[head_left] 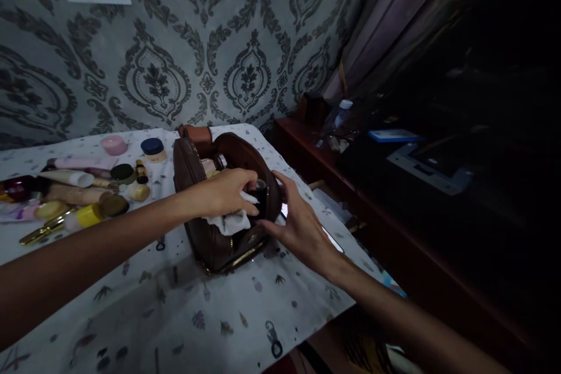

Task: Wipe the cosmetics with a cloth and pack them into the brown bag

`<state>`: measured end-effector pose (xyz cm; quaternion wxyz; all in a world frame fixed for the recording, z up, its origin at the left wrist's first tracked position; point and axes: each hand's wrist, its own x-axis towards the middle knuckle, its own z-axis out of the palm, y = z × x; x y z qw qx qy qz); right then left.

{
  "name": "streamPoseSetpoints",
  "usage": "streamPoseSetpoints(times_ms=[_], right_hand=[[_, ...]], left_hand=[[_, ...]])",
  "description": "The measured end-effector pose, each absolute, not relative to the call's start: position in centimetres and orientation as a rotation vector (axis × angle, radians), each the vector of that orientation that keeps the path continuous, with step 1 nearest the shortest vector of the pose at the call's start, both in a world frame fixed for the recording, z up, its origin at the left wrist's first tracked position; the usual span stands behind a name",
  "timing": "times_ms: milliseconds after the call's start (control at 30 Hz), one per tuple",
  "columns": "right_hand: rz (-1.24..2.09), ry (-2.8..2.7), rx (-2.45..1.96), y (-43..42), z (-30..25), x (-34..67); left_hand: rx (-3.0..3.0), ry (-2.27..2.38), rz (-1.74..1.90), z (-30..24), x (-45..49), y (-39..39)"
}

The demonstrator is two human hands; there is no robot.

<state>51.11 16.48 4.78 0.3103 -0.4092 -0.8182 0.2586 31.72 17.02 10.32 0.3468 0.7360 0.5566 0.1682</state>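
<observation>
A brown leather pouch lies open on a table covered with a patterned white cloth. My left hand reaches over the pouch's opening with its fingers closed on a crumpled white tissue. My right hand is at the pouch's right side, thumb and fingers closed round a small dark container at the opening. Pale items show inside the pouch behind my left hand.
Several cosmetics lie at the left: tubes, a pink jar, a blue-lidded jar, a yellow-capped bottle. A dark wooden cabinet with a plastic bottle stands to the right. Patterned wallpaper is behind.
</observation>
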Motion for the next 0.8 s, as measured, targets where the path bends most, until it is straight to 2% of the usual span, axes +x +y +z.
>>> streamPoseSetpoints(times_ms=[533, 667, 800], right_hand=[[0.846, -2.036, -1.023, 15.5, 3.9, 51.6], [0.801, -2.043, -1.013, 15.1, 3.6, 51.5], [0.687, -2.083, -0.993, 14.9, 3.6, 51.5]], left_hand=[[2.2, 1.426, -0.063, 11.2, 31.9, 16.9], [2.271, 1.421, -0.194, 10.7, 32.1, 16.9], [2.278, 1.404, -0.17, 10.8, 32.4, 16.7]])
